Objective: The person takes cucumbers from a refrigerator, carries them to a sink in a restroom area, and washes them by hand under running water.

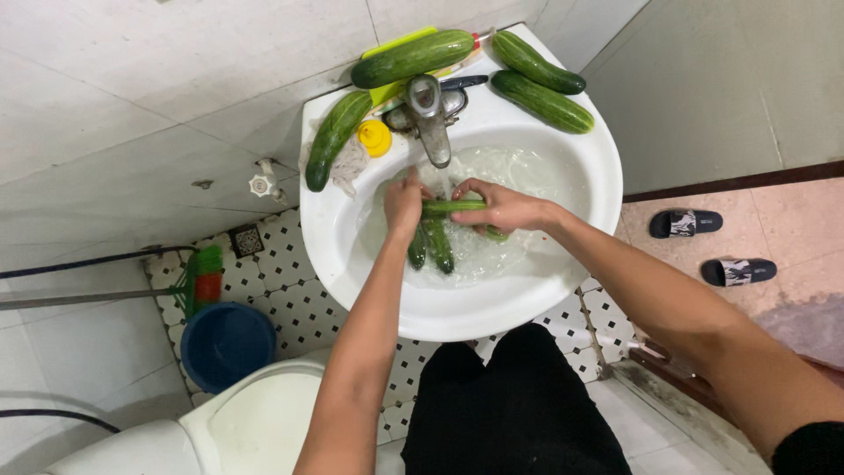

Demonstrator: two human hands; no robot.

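Note:
Both my hands are in a white sink (pixel 563 264) filled with water. My left hand (pixel 403 204) and my right hand (pixel 499 208) each grip an end of one green cucumber (pixel 453 207), held level under the metal tap (pixel 431 119). Two more cucumbers (pixel 431 246) lie in the water just below my left hand. On the sink's rim rest several other cucumbers: one at the left (pixel 336 136), one across the back (pixel 413 57), and two at the back right (pixel 541 101).
A yellow cap (pixel 375 136) and a pale cloth sit on the rim beside the tap. Below left stand a blue bucket (pixel 227 343), a green and orange brush (pixel 204 277) and a white toilet (pixel 237 422). Two dark slippers (pixel 712 246) lie on the floor at right.

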